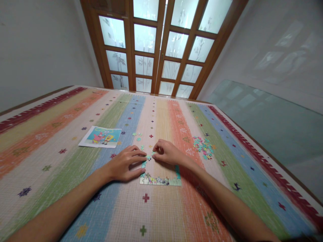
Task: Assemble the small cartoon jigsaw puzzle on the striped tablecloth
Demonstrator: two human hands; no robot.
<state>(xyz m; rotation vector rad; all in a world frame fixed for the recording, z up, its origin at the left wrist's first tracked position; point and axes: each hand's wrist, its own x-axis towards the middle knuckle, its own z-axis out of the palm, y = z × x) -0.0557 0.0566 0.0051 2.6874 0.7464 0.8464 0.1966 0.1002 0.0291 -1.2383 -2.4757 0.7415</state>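
A partly joined jigsaw puzzle (160, 182) lies flat in front of me, with a bottom row and pieces up its left and right sides. My left hand (127, 163) rests at its left side, fingers stretched out and thumb apart, the tips touching or close to the edge pieces. My right hand (167, 153) is pinched over the upper left part, with a small light green puzzle piece at its fingertips, mostly hidden. Just between the hands lies a teal puzzle piece (148, 157). Several loose pieces (138, 138) lie beyond my left hand.
A heap of mixed puzzle pieces (203, 147) is on the right. At the left lies a printed reference picture (102, 136) of cartoon figures. Everything sits on a striped tablecloth (126, 208). Wood-framed glass doors (155, 50) stand behind the table, and a glass panel (272, 117) is at the right.
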